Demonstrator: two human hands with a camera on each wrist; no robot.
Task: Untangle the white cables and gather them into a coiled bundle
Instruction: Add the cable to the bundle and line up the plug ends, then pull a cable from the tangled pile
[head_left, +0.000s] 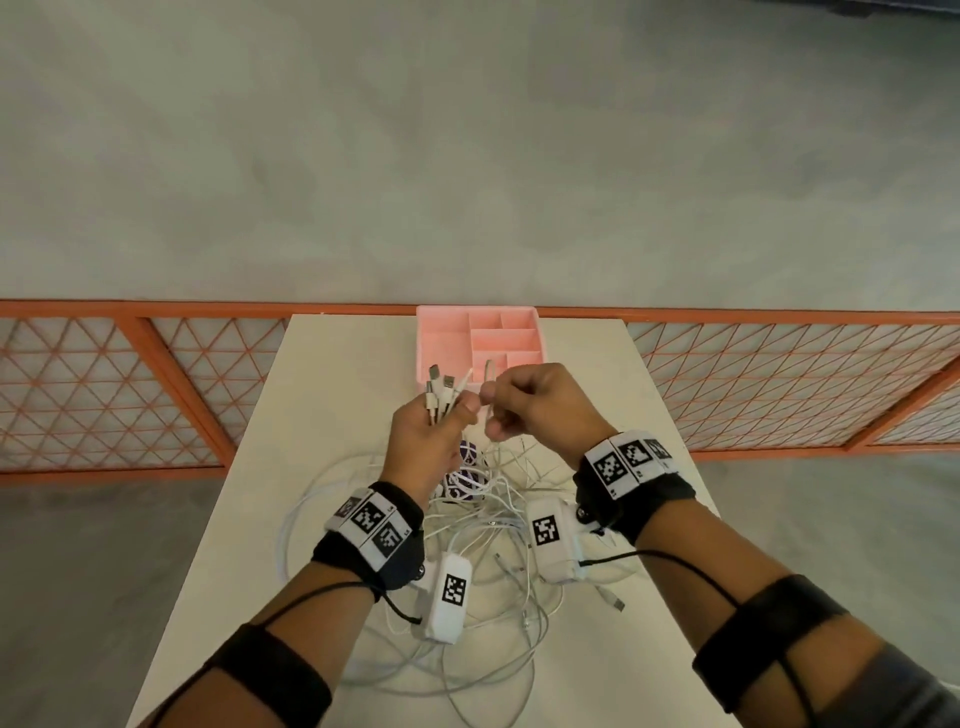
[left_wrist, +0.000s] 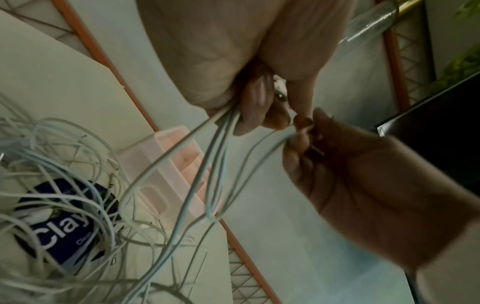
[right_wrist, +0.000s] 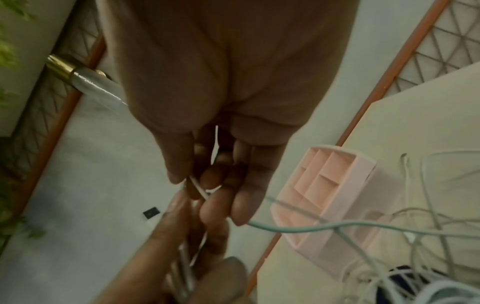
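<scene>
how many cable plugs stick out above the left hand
About 4 cable plugs, fanned out above the left hand in its grip, in front of the pink organizer tray. More may be hidden inside the fist.

White cables (head_left: 483, 525) sprawl over a cream table (head_left: 332, 395). Among them sits a dark blue tin (left_wrist: 67, 224) with white lettering. At the table's far edge stands a pale pink organiser (head_left: 447, 338). Beyond it runs an orange-framed fence (head_left: 156, 384) with a diamond lattice. Black wristbands (head_left: 639, 499) carry white tags (head_left: 618, 462) printed with black-and-white square codes. The floor (head_left: 467, 156) is plain grey.
</scene>
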